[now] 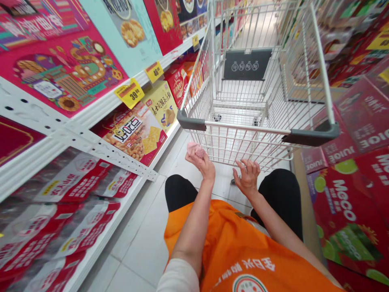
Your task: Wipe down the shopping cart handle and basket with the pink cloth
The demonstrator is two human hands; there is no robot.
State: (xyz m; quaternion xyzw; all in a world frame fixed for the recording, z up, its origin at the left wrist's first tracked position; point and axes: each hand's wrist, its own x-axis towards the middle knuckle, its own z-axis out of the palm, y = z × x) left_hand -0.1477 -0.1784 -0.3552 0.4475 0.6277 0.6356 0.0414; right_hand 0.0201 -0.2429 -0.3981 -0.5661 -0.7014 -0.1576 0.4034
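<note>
A crumpled pink cloth [195, 149] is held in my left hand [204, 164], whose fingers close around it just in front of the shopping cart [247, 126]. My right hand [247, 178] has its fingers spread and slightly bent, close to the cart's lower wires; whether the fingertips touch the wire I cannot tell. The cart is a grey wire basket with dark plastic corners on its near rim, and no goods show inside. A dark panel [247, 65] with round symbols hangs at its far end.
On the left stand white shelves [121, 158] with boxed biscuits [130, 134], yellow price tags [130, 93] and red-labelled packs [69, 178]. Stacked red drink cartons [349, 202] flank my right side. White floor tiles [136, 251] lie below, and my knees are bent near the cart.
</note>
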